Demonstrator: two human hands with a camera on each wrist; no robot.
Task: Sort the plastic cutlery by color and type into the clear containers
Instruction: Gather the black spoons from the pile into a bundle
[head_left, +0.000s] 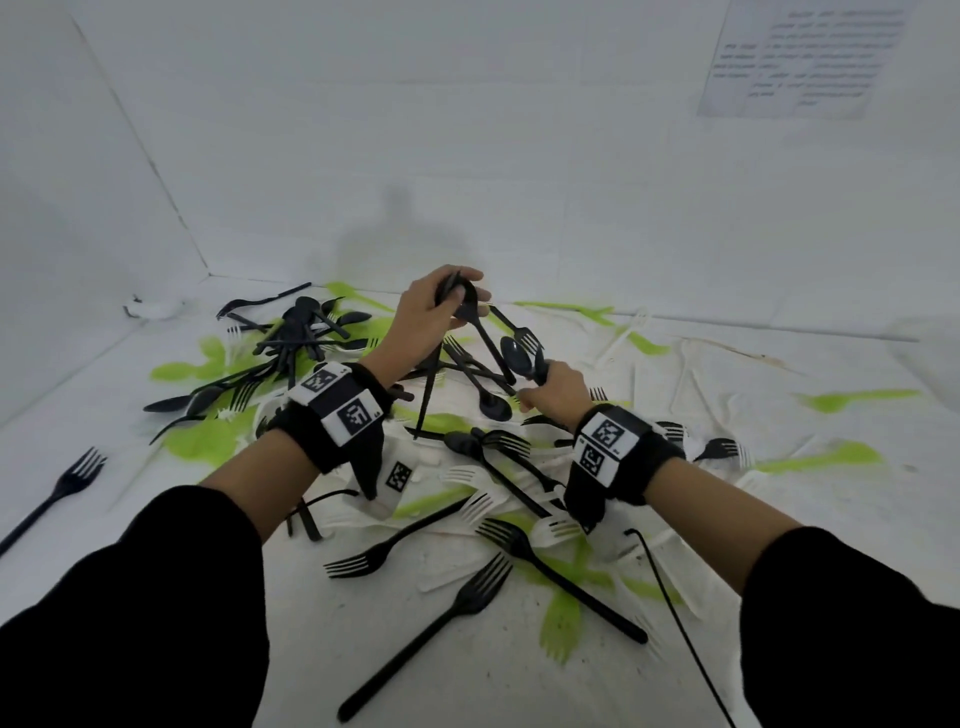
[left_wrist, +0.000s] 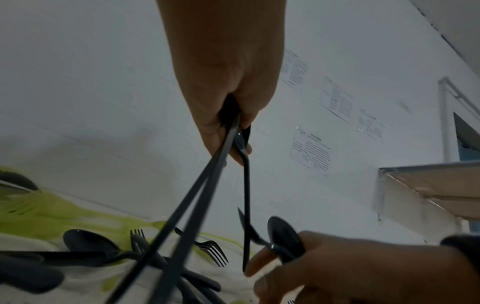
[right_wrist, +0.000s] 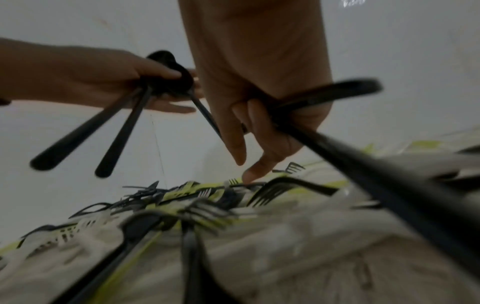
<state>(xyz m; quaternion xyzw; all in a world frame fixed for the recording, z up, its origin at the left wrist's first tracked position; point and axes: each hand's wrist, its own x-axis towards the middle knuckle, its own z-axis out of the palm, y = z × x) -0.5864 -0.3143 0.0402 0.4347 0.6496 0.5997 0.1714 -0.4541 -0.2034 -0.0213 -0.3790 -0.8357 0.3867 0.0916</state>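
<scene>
Hands (head_left: 436, 304) (head_left: 553, 389) each clutch black spoons (head_left: 475, 332), bowls hidden in fists.

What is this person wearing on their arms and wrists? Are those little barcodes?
Both arms wear black sleeves pushed up to mid-forearm. The left hand and right hand are bare, without gloves. Each wrist carries a thick black band fitted with white blocks printed with black square code markers. A thin black cable trails from the right wrist unit.

Head view looks down and forward from above over both forearms. Left wrist view looks along the left hand (left_wrist: 223, 82), up toward a wall. Right wrist view looks low along the right hand (right_wrist: 259, 86). All share the cutlery pile (head_left: 467, 457)
</scene>
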